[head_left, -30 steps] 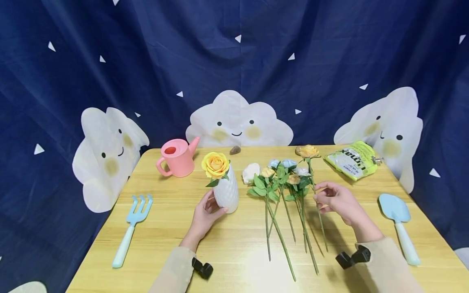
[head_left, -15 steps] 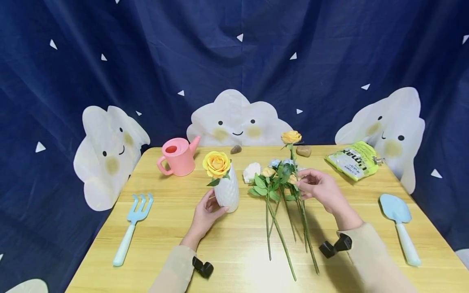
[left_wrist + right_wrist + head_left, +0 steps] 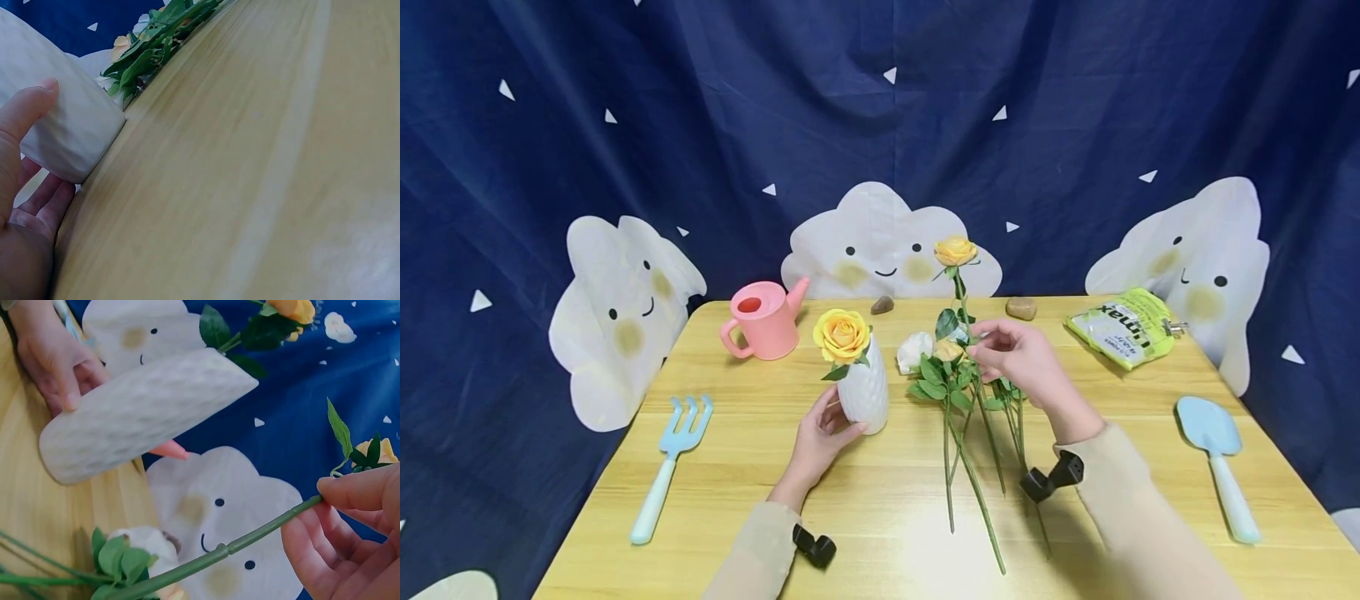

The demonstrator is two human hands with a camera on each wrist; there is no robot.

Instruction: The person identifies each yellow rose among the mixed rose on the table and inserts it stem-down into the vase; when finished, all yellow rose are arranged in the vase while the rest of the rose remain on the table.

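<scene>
In the head view my left hand (image 3: 820, 437) holds the lower part of a white textured vase (image 3: 865, 396), thumb on one side and fingers on the other. A yellow rose (image 3: 841, 336) stands in its mouth. My right hand (image 3: 1018, 357) pinches the green stem of another yellow rose (image 3: 956, 252), whose bloom is raised upright to the right of the vase. The right wrist view shows that stem (image 3: 262, 528) between thumb and fingers, with the vase (image 3: 137, 419) beyond it. Beneath the right hand lie several artificial flowers (image 3: 934, 385), partly hidden by it.
On the wooden table (image 3: 737, 500) are a pink watering can (image 3: 771, 325) and a blue hand fork (image 3: 673, 454) at left. A blue trowel (image 3: 1217, 454) and a green bag (image 3: 1123, 329) lie at right. Two stones, one brown (image 3: 1021, 308), one dark (image 3: 882, 305), sit near the back edge.
My right hand has lifted the yellow rose off the right side of the bunch and carried it left toward the vase. The left hand and vase have stayed in place.
</scene>
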